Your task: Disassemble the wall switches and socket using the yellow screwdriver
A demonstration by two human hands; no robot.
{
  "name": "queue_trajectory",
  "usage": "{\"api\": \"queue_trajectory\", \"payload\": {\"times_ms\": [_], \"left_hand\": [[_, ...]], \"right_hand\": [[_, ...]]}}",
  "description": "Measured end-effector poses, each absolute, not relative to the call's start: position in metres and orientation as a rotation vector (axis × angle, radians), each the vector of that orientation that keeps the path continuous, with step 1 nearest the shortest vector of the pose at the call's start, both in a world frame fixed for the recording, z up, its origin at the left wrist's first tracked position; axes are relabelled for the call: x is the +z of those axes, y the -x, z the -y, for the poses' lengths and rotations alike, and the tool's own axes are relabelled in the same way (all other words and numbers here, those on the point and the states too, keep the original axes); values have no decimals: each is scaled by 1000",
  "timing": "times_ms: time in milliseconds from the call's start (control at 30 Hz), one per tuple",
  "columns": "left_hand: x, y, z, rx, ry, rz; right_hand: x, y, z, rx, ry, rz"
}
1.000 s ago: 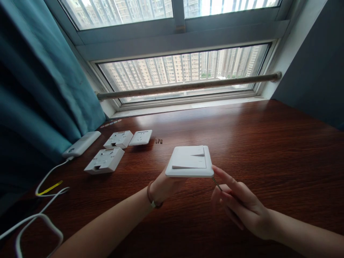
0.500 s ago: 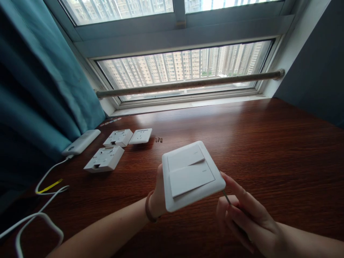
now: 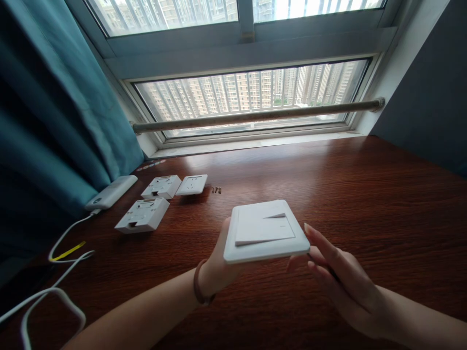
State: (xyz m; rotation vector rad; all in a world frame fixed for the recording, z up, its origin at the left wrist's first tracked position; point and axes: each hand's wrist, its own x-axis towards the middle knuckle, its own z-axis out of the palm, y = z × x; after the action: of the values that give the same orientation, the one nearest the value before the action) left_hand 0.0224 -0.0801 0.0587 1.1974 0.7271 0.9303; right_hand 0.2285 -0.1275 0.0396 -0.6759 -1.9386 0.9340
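Note:
A white two-gang wall switch (image 3: 266,231) is held level above the table, its rockers facing up. My left hand (image 3: 219,265) grips it from the left and below, most of the fingers hidden under the plate. At its near right corner is my right hand (image 3: 339,277), closed around a thin screwdriver (image 3: 332,273) whose dark handle shows only in part between the fingers. The screwdriver's tip is hidden beneath the switch's edge, so I cannot tell what it touches. My right index finger reaches out close to the plate's right edge.
Two white mounting boxes (image 3: 143,215) and a white socket panel (image 3: 191,184) lie left on the brown table (image 3: 365,194). Several small screws (image 3: 216,190) sit beside the panel. A white power bank (image 3: 111,192), white cable (image 3: 69,262) and yellow strip (image 3: 68,251) are farther left.
The switch tilted up toward me with its right side swung nearer, then levelled out again, slightly lower than at first. My right hand followed its corner, moving right with the screwdriver.

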Motion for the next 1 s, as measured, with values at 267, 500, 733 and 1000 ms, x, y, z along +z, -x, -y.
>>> {"api": "queue_trajectory", "payload": {"times_ms": [267,500,733,1000], "left_hand": [[53,-25,72,1087,-1413,-792],[59,-32,80,1194,-1334,-836],[49,-36,82,1319,-1328,-902],[34,-31,75,1275,-1385,-883]], "right_hand": [[33,-225,124,1683,743,1487],[29,-223,120,2212,423,1049],[28,-218,122,2119,513,1035],[27,-215,124,1609,930,1487]]}}
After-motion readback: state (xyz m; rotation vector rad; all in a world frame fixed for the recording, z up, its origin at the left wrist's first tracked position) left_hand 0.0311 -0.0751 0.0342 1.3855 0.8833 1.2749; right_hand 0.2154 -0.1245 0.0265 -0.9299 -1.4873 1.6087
